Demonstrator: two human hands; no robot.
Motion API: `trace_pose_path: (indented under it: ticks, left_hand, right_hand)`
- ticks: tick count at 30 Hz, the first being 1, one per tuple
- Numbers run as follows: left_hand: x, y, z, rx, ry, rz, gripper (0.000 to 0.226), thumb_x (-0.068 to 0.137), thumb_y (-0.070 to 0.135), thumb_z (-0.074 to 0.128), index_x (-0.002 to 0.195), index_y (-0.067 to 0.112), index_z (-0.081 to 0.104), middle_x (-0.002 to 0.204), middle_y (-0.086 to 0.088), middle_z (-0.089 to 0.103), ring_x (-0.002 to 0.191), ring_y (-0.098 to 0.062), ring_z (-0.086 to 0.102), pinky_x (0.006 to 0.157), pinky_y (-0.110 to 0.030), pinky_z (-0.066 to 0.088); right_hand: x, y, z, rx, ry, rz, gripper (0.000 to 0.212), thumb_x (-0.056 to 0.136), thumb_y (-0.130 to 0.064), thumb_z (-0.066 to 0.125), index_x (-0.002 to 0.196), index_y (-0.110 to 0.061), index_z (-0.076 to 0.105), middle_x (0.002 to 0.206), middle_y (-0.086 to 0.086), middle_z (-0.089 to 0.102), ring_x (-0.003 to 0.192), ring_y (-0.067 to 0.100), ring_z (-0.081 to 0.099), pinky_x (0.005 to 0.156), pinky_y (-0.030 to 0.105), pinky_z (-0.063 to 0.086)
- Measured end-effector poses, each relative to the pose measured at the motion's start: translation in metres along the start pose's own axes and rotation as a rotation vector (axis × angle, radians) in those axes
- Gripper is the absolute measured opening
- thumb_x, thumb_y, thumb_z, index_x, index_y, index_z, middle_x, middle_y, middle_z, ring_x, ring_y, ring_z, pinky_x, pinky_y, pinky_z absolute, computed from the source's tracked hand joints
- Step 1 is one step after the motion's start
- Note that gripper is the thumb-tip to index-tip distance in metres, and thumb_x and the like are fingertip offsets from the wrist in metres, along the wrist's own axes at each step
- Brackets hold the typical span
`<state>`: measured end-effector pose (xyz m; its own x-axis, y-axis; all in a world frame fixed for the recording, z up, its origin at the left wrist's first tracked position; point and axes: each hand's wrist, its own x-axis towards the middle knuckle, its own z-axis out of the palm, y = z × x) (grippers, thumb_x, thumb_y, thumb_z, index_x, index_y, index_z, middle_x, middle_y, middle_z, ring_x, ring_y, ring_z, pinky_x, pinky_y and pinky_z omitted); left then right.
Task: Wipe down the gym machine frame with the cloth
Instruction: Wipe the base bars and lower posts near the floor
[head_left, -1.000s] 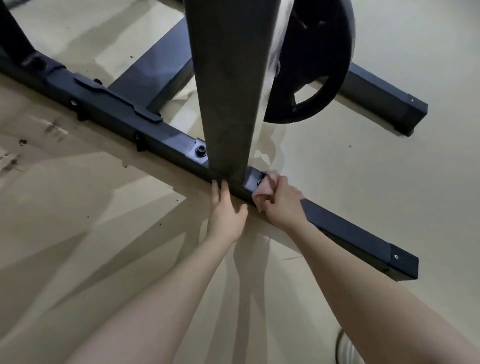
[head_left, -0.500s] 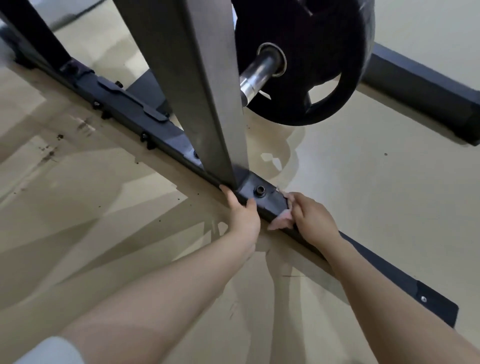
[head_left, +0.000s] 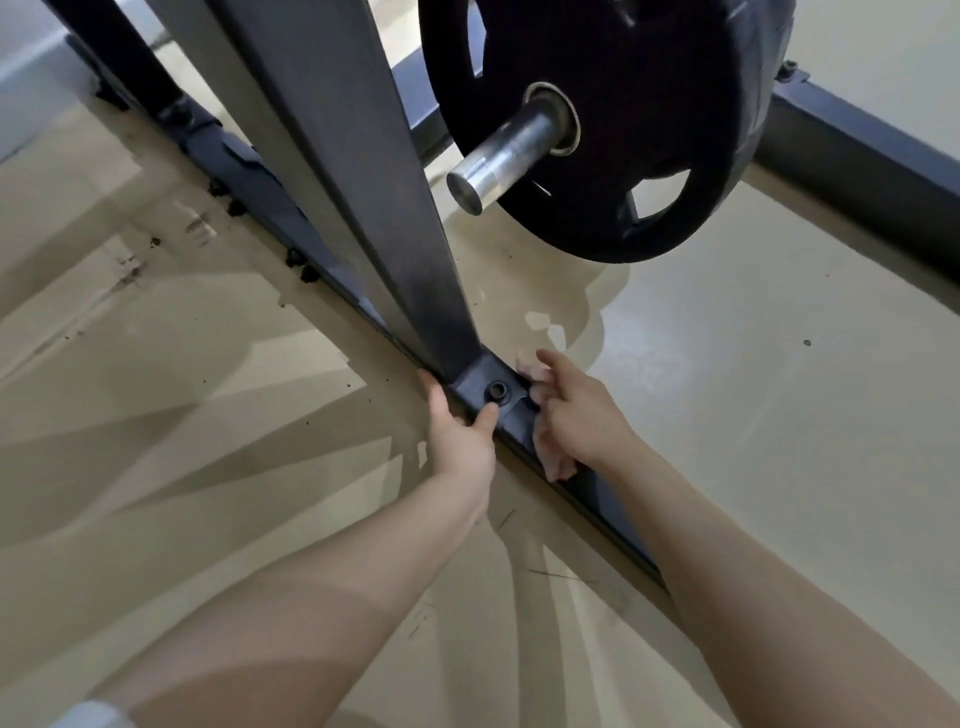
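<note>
The dark gym machine frame has a floor beam running from upper left to lower right, and a grey upright post rising from it. A bolt sits on the beam at the post's foot. My left hand grips the beam's near side right by the post, thumb beside the bolt. My right hand holds a pale pink cloth over the beam just right of the bolt, with the cloth showing above and below the fingers.
A black weight plate hangs on a steel sleeve just behind the post, above my right hand. A second dark floor beam lies at the upper right. The beige floor surrounds the frame.
The view has dropped closer to the post's foot. My right hand with the cloth has slid over the top of the beam toward its far side. My left hand stays at the post.
</note>
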<state>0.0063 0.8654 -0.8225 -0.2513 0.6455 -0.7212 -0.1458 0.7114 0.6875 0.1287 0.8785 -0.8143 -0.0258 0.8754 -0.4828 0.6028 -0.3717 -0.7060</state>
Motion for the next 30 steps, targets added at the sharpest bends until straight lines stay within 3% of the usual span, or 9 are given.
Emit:
trace_pose_path:
  ticks: [5, 9, 15, 18, 20, 22, 24, 28, 30]
  left_hand:
    - [0.002, -0.006, -0.007, 0.016, -0.012, 0.045, 0.083, 0.088, 0.011, 0.065, 0.148, 0.039, 0.017, 0.124, -0.008, 0.047, 0.089, -0.004, 0.05, 0.098, -0.041, 0.046]
    - [0.0, -0.005, -0.006, 0.016, 0.002, 0.048, 0.082, 0.087, 0.01, 0.066, 0.148, 0.037, 0.018, 0.134, -0.013, 0.047, 0.106, -0.01, 0.043, 0.101, -0.046, 0.045]
    - [0.002, -0.006, -0.008, -0.02, -0.038, 0.066, 0.082, 0.09, 0.006, 0.06, 0.148, 0.04, 0.015, 0.129, -0.013, 0.054, 0.117, -0.022, 0.054, 0.099, -0.04, 0.046]
    - [0.0, -0.004, -0.019, -0.065, -0.14, 0.033, 0.07, 0.097, 0.008, 0.048, 0.147, 0.044, 0.015, 0.136, -0.008, 0.051, 0.113, -0.021, 0.057, 0.094, -0.033, 0.047]
    - [-0.001, -0.001, -0.028, -0.101, -0.193, 0.033, 0.061, 0.1, 0.011, 0.04, 0.147, 0.042, 0.016, 0.138, -0.01, 0.049, 0.115, -0.022, 0.056, 0.094, -0.031, 0.045]
    - [0.001, 0.001, -0.036, -0.125, -0.201, 0.049, 0.052, 0.102, 0.016, 0.037, 0.148, 0.034, 0.021, 0.136, -0.016, 0.05, 0.115, -0.023, 0.055, 0.095, -0.03, 0.044]
    - [0.001, 0.0, -0.045, -0.138, -0.177, 0.071, 0.045, 0.102, 0.019, 0.036, 0.146, 0.026, 0.03, 0.132, -0.019, 0.053, 0.111, -0.02, 0.056, 0.088, -0.024, 0.046]
    - [0.003, -0.015, -0.068, -0.226, -0.086, 0.056, 0.041, 0.102, 0.022, 0.036, 0.143, 0.02, 0.035, 0.127, -0.014, 0.055, 0.116, -0.017, 0.054, 0.073, -0.013, 0.05]
    - [0.004, -0.026, -0.082, -0.176, -0.01, 0.08, 0.042, 0.101, 0.022, 0.038, 0.142, 0.018, 0.037, 0.133, -0.008, 0.051, 0.121, -0.016, 0.05, 0.094, -0.022, 0.045]
  right_hand:
    - [0.0, -0.001, 0.014, -0.047, -0.029, -0.188, 0.033, 0.097, -0.025, 0.035, 0.127, -0.015, 0.044, 0.112, 0.008, 0.059, 0.101, 0.027, 0.055, 0.07, 0.025, 0.031]
    - [-0.028, 0.037, -0.003, -0.207, -0.041, -0.014, 0.022, 0.1, -0.025, 0.032, 0.115, -0.016, 0.045, 0.102, 0.013, 0.063, 0.097, 0.034, 0.057, 0.067, 0.03, 0.03]
    - [-0.021, 0.006, 0.021, -0.19, 0.093, -0.264, 0.035, 0.099, -0.016, 0.035, 0.134, -0.016, 0.037, 0.127, 0.01, 0.055, 0.112, 0.032, 0.053, 0.09, 0.037, 0.044]
    - [-0.055, 0.021, 0.005, -0.484, -0.051, -0.434, 0.067, 0.093, 0.005, 0.037, 0.152, -0.011, 0.011, 0.158, 0.007, 0.018, 0.142, 0.025, 0.026, 0.108, 0.028, 0.027]
    - [-0.075, 0.026, -0.006, -0.718, -0.121, -0.581, 0.06, 0.089, 0.013, 0.041, 0.145, 0.002, 0.027, 0.152, 0.017, 0.028, 0.141, 0.031, 0.029, 0.114, 0.037, 0.027]
    - [-0.077, 0.019, -0.004, -0.839, -0.124, -0.742, 0.045, 0.083, 0.009, 0.051, 0.127, 0.008, 0.054, 0.129, 0.024, 0.056, 0.122, 0.039, 0.052, 0.099, 0.049, 0.046]
    - [-0.064, 0.004, 0.005, -1.013, -0.049, -0.954, 0.033, 0.083, -0.003, 0.056, 0.115, -0.001, 0.068, 0.113, 0.014, 0.069, 0.109, 0.03, 0.064, 0.088, 0.04, 0.05]
    - [-0.025, -0.023, 0.03, -1.366, -0.091, -1.162, 0.04, 0.09, -0.012, 0.039, 0.117, -0.017, 0.069, 0.117, 0.003, 0.068, 0.117, 0.022, 0.059, 0.1, 0.037, 0.039]
    - [-0.006, -0.02, 0.038, -1.59, -0.254, -1.006, 0.044, 0.099, -0.015, 0.027, 0.134, -0.016, 0.054, 0.142, 0.009, 0.047, 0.137, 0.026, 0.035, 0.11, 0.042, 0.03]
